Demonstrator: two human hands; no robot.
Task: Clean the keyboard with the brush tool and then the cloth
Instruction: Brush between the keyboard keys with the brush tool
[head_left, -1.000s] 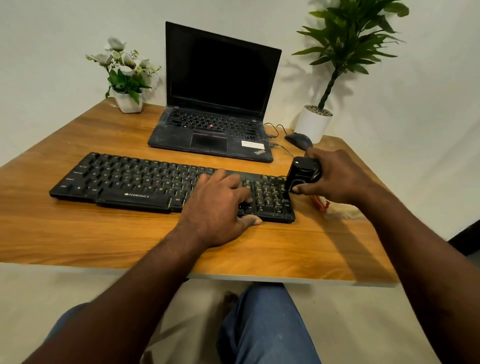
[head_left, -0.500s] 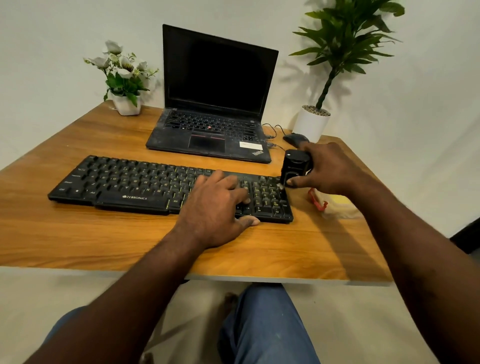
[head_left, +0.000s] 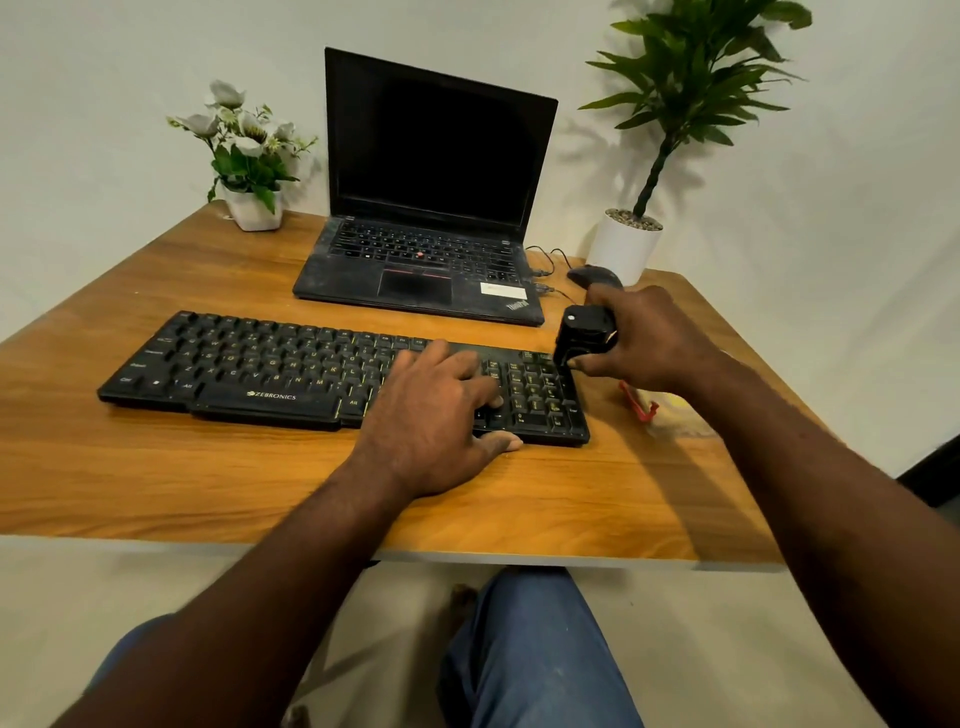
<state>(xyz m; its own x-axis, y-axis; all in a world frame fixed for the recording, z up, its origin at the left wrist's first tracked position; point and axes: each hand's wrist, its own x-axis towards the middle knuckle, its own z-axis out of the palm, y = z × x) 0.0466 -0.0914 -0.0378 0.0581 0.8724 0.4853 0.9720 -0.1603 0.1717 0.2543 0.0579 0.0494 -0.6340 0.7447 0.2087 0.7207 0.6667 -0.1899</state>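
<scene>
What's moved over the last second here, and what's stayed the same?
The right hand carried the brush slightly left and away, so its lower end is now over the far right corner of the keyboard. Its grip on the brush is unchanged, and nothing was picked up or let go. The left hand stayed resting on the keys. The keyboard and laptop did not move.

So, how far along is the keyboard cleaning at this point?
Nothing looks finished yet. In hand: the right hand holds the black block-shaped brush tool at the far right corner of the black plastic keyboard, while the left hand rests on its keys. Left: brushing across the keys, then the cloth wipe; a yellowish item right of the keyboard may be the cloth.
</scene>
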